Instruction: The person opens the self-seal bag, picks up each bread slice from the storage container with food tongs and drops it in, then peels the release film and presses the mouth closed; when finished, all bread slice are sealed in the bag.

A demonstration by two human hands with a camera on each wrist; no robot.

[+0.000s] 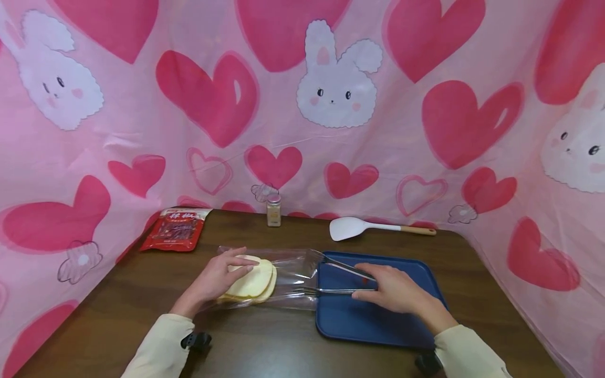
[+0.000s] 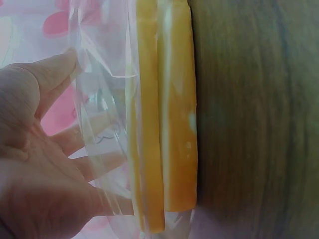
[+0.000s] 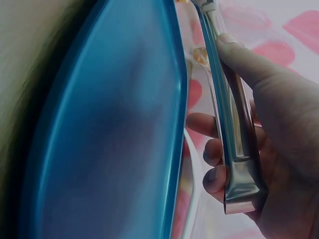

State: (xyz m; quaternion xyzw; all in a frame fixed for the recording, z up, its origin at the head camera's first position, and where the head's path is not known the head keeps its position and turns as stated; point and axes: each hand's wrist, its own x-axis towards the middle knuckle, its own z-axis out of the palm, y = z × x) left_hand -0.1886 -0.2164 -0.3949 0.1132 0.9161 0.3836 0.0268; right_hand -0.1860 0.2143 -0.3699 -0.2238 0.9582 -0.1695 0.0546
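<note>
Pale yellow bread slices [image 1: 252, 281] lie stacked inside a clear plastic bag [image 1: 293, 262] on the table. My left hand [image 1: 219, 275] rests on the bag over the slices, its fingers extended across the top one. In the left wrist view the slices [image 2: 179, 119] show edge-on with brown crusts, and the fingers [image 2: 87, 167] are spread against the film. My right hand [image 1: 397, 290] holds metal tongs [image 3: 237, 134] near their joined end, fingers and thumb round the arms. The spread tips of the tongs overlap the bag's right end.
A blue tray [image 1: 368, 328] lies under the right hand, its left edge against the bag. Behind it is a white spatula [image 1: 348, 228] with a wooden handle. A small seasoning jar [image 1: 273, 211] and a red food packet [image 1: 174, 231] stand toward the back, near the heart-patterned cloth.
</note>
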